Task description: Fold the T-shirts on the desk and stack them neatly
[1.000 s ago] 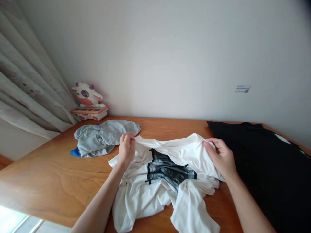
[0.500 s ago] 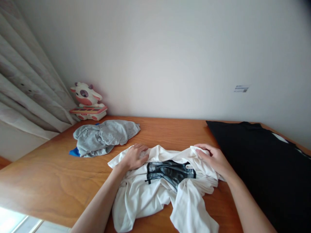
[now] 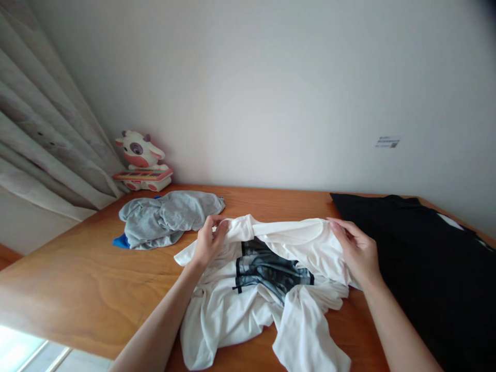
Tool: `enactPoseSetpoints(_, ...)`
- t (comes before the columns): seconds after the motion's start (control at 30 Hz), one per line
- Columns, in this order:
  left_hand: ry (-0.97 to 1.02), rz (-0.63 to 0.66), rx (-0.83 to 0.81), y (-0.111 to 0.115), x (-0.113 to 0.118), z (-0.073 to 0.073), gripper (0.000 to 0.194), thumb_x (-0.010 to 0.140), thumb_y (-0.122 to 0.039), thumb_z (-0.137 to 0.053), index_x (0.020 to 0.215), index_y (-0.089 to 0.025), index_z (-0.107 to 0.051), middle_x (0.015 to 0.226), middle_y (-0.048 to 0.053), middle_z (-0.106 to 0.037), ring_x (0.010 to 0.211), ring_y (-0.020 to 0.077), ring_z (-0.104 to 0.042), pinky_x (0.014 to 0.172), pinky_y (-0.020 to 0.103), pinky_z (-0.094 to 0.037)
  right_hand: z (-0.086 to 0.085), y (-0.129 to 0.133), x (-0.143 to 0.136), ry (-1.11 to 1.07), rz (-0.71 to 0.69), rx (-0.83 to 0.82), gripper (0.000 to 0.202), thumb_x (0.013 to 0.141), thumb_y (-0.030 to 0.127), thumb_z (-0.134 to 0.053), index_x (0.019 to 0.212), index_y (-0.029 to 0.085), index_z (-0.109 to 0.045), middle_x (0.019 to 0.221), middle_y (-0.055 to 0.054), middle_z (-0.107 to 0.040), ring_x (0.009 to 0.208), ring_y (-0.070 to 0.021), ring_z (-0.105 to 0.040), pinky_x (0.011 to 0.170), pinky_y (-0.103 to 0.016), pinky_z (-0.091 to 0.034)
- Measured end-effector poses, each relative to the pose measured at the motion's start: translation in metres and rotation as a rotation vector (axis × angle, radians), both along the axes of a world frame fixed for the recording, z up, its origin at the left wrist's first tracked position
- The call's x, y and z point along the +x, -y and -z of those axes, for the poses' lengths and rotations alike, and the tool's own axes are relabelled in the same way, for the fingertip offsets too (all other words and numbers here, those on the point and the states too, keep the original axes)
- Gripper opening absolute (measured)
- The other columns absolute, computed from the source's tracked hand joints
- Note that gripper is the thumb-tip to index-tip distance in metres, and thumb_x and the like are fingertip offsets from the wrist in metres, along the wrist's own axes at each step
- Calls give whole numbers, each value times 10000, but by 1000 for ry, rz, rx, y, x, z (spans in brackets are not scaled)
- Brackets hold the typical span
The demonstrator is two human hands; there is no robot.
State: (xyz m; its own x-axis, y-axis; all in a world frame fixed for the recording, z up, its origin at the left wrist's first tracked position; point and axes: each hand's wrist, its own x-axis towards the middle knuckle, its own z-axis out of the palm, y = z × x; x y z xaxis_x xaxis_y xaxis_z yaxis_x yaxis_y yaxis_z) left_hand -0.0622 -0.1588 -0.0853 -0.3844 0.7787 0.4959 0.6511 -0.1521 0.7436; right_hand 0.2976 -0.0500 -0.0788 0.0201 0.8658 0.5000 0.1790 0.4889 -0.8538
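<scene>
A crumpled white T-shirt (image 3: 228, 315) with a dark grey and black print lies in front of me on the wooden table. Its collar edge is lifted and drawn out between both hands. My left hand (image 3: 209, 242) pinches the shirt at the left of the neckline, thumb against fingers. On the other side, my right hand (image 3: 355, 249) grips the right shoulder area between thumb and fingers. The lower part of the shirt stays bunched on the table, with one fold hanging toward me.
A grey garment with a blue part (image 3: 170, 217) lies bunched at the back left. Behind it stands a cow-shaped toy keyboard (image 3: 142, 173). A black garment (image 3: 422, 268) is spread over the right side of the wooden table (image 3: 96, 289). A curtain (image 3: 46, 129) hangs at the left.
Both hands have closed on the white T-shirt's upper edge and raised it off the table. The right hand has moved slightly outward, and the neckline is stretched straighter.
</scene>
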Motion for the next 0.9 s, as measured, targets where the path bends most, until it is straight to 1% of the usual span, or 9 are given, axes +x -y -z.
enactPoseSetpoints(0.07, -57, 58, -30, 2, 1, -4, 336, 1010, -499, -441, 1130, -204, -545, 867, 21, -658, 778, 172, -627, 691, 277, -504, 0, 1, -3, -21, 11, -41, 394, 885, 570, -680, 1068, 230, -763, 1105, -79, -770, 1048, -249, -693, 952, -371, -521)
enactPoseSetpoints(0.17, -335, 164, -158, 4, 11, -17, 451, 956, -593, -498, 1164, -201, -578, 926, 52, -666, 881, 237, -637, 835, 382, -509, -2, 5, -9, 15, -14, -104, 461, 907, 627, -608, 1073, 217, -738, 1095, -89, -770, 1040, -256, -696, 928, -361, -524)
enactPoseSetpoints(0.3, -593, 236, -305, -2, 41, -28, 586, 878, -682, -581, 1233, -218, -622, 1186, 115, -693, 1146, 342, -620, 1009, 499, -448, -14, 17, -15, 337, -182, -157, 509, 888, 681, -571, 1041, 217, -716, 996, -88, -773, 964, -261, -710, 850, -348, -530)
enactPoseSetpoints(0.37, -582, 268, -383, -11, 55, -27, 532, 881, -614, -603, 1239, -223, -640, 1209, 115, -715, 1156, 344, -645, 1011, 488, -459, -23, 24, -17, 585, -225, -92, 463, 829, 658, -659, 1007, 234, -714, 993, -74, -770, 951, -265, -709, 846, -350, -516)
enactPoseSetpoints(0.5, -549, 286, -468, -29, 63, -27, 259, 797, -359, -659, 999, -217, -740, 1032, 103, -778, 992, 340, -724, 912, 439, -518, -37, 29, -15, 994, -182, 61, 223, 830, 470, -698, 849, 248, -700, 919, -51, -764, 886, -262, -715, 796, -340, -478)
enactPoseSetpoints(0.6, -488, 285, -440, -35, 52, -39, 193, 770, -269, -635, 924, -226, -743, 935, 57, -787, 904, 276, -740, 807, 341, -549, -46, 27, -6, 1035, -130, 82, 88, 879, 288, -598, 904, 251, -674, 976, -33, -771, 922, -235, -723, 783, -308, -465)
enactPoseSetpoints(0.73, -399, 268, -361, -30, 30, -68, 224, 853, -233, -529, 987, -199, -705, 934, 40, -774, 851, 186, -734, 772, 259, -563, -61, 24, 8, 1049, 19, 177, 210, 871, 169, -504, 1031, 238, -623, 1074, -49, -751, 946, -235, -710, 769, -313, -456)
enactPoseSetpoints(0.8, -375, 204, -251, -25, 23, -83, 226, 852, -198, -506, 987, -194, -687, 955, 47, -755, 862, 183, -719, 792, 273, -569, -72, 25, 12, 1090, 120, 267, 252, 841, 148, -509, 1056, 217, -621, 1050, -73, -733, 934, -253, -692, 768, -329, -454)
enactPoseSetpoints(0.9, -382, 53, 53, -16, 16, -100, 239, 813, -140, -500, 956, -206, -680, 962, 49, -710, 867, 199, -677, 819, 318, -570, -88, 28, 14, 1069, 270, 393, 206, 815, 165, -525, 966, 211, -657, 990, -92, -701, 934, -276, -659, 779, -350, -459)
